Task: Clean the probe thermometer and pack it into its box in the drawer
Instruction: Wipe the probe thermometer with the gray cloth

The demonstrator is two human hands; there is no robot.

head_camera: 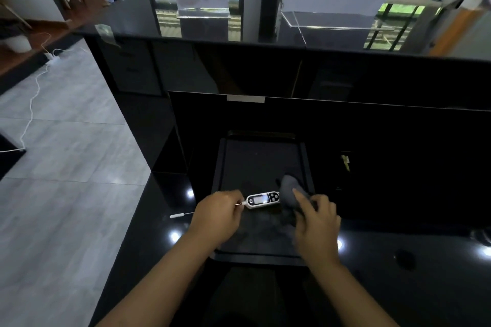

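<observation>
The probe thermometer [262, 199] has a white body with a small screen and dark buttons, and it lies level over a black tray [220, 164]. My left hand [219, 216] pinches its thin metal probe near the body. The probe runs left behind that hand, and its white tip cover [176, 216] shows beyond it. My right hand [314, 223] holds a grey cloth [289, 190] against the thermometer's right end. No box or drawer can be made out.
The tray rests on a glossy black counter [398, 273] with bright light reflections. A raised black ledge [345, 114] stands behind it. Grey floor tiles [66, 167] and a white cable [32, 103] lie to the left. A small pale object [345, 162] sits right of the tray.
</observation>
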